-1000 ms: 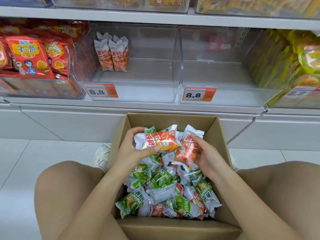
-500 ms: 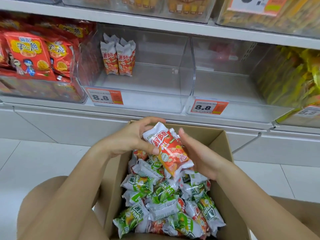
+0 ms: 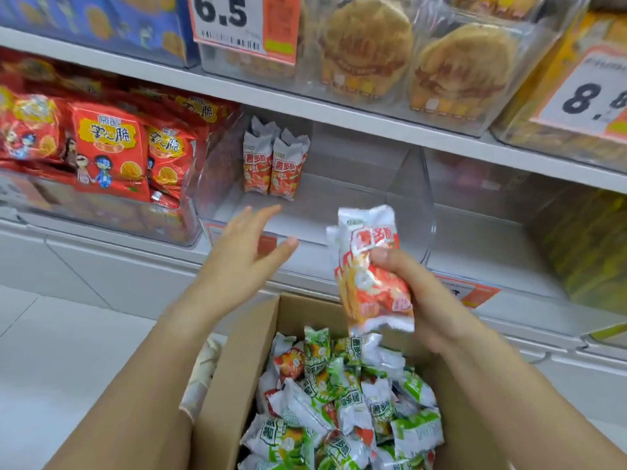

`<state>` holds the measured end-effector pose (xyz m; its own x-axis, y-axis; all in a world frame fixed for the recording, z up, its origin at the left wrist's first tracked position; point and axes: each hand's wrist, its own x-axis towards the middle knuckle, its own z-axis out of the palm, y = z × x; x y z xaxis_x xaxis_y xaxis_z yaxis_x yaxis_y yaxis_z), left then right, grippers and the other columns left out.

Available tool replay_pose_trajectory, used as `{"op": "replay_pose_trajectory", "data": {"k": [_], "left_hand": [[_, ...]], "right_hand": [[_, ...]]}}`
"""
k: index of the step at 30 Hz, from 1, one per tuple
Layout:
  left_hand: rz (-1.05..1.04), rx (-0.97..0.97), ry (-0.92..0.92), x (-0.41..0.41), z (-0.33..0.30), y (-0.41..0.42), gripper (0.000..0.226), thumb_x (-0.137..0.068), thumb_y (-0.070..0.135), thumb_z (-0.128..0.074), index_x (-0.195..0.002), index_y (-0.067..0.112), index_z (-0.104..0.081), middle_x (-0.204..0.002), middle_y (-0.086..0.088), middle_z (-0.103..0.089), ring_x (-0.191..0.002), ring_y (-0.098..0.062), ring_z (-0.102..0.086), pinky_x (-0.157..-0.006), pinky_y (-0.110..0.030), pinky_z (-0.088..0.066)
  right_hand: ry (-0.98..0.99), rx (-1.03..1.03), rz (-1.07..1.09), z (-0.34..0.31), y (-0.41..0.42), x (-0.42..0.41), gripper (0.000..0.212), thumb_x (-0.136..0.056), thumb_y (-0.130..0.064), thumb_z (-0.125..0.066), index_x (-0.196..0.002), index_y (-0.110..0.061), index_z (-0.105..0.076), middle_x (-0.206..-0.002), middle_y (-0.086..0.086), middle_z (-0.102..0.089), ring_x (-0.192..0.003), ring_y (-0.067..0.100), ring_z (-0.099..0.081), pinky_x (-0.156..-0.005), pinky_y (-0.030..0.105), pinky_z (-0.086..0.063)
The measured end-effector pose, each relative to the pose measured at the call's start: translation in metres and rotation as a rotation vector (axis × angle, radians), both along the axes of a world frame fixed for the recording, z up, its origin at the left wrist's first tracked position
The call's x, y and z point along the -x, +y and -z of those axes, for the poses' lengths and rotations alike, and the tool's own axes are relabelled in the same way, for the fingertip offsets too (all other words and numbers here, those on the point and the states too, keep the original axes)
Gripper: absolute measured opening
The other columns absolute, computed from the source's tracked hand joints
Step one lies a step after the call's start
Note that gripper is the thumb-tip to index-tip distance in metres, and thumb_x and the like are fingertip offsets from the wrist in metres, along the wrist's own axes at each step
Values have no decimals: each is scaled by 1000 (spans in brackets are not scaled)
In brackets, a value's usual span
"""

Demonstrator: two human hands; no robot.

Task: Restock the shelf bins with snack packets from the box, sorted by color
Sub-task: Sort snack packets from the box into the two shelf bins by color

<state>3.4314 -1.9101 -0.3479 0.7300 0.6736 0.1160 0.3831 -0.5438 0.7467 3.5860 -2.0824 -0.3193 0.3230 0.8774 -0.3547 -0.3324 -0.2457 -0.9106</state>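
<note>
While the right hand (image 3: 417,293) grips a small bunch of crinkly red-and-white foil snack packets (image 3: 371,269) at centre frame, above the cardboard box (image 3: 237,368), the left hand (image 3: 242,252) reaches empty, fingers spread, toward the clear plastic bin (image 3: 390,184). Two matching red packets (image 3: 273,164) stand upright there. Next, probably, the bunch goes beside them; green packets (image 3: 342,401) fill the box at lower centre.

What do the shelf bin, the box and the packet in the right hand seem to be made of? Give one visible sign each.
Shelf bin: clear, glossy rigid plastic; see-through walls.
Box: matte brown cardboard; folded flap.
Packet gripped in the right hand: probably shiny plastic film; crinkled, crimped ends.
</note>
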Motion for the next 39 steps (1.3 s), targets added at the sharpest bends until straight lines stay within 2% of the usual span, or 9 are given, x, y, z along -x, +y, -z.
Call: {"op": "replay_pose_trajectory", "data": {"k": [5,9,13,15,19,22,29,33,39], "left_hand": [[-37,-396,245,-5,40,20,73,-88,56,-25,-133,7,-52,-138,-14,-50,-140,-37,-29,-115,-48,-17],[-43,-488,248,-8,44,22,62,-86,51,-35,-123,9,-60,-125,-11,-60,-130,-38,-43,-111,-51,-25],[-39,-522,226,-6,46,29,57,-82,48,-37,-119,13,-62,-118,-7,-63,-123,-36,-50,-108,-43,-20],[-45,-529,208,-8,46,31,55,-80,46,-39,-116,13,-64,-114,-7,-65,-118,-36,-54,-106,-43,-21],[-58,-539,207,-14,43,30,53,-78,45,-40,-108,12,-69,-105,-7,-68,-111,-36,-59,-103,-43,-23],[-55,-554,246,-14,40,29,55,-77,46,-38,-106,12,-69,-103,-8,-69,-110,-36,-60,-102,-44,-23],[-53,-558,278,-12,36,26,53,-77,44,-40,-107,11,-69,-105,-9,-68,-111,-36,-59,-103,-44,-23],[-71,-556,295,-12,36,24,49,-75,43,-51,-105,10,-69,-104,-10,-69,-110,-37,-59,-104,-47,-27],[-67,-563,312,-13,35,23,48,-71,41,-56,-104,9,-70,-104,-11,-70,-109,-37,-61,-103,-52,-39]], "right_hand": [[-224,15,120,-14,85,-39,74,-66,-42,-67,-128,-5,-49,-71,2,-67,-54,20,-65,-45,28,-50],[-341,169,144,6,143,-68,76,-56,-58,-73,-116,-13,-59,-79,5,-71,-69,25,-68,-56,38,-55],[-380,222,195,26,186,-91,37,-82,-44,-69,-105,-22,-50,-93,5,-69,-75,18,-68,-73,35,-56],[-430,138,221,37,203,-104,53,-79,-39,-73,-116,-20,-40,-104,4,-66,-79,15,-70,-69,35,-58],[-650,-13,233,62,219,-115,105,-69,-36,-80,-148,-20,-12,-130,-4,-56,-115,13,-60,-96,41,-51],[-718,-58,218,75,219,-120,114,-75,-26,-79,-152,-20,5,-132,-8,-52,-119,8,-54,-102,38,-46],[-794,-10,189,89,201,-140,78,-72,-16,-83,-134,-29,-37,-116,-19,-56,-96,-20,-52,-76,0,-41],[-818,-11,267,89,200,-138,83,-65,-24,-88,-135,-25,-43,-123,-10,-59,-103,-3,-57,-83,11,-46],[-702,-41,215,86,206,-135,83,-75,4,-73,-142,-20,-29,-123,-7,-54,-103,-6,-53,-76,8,-48]]}}
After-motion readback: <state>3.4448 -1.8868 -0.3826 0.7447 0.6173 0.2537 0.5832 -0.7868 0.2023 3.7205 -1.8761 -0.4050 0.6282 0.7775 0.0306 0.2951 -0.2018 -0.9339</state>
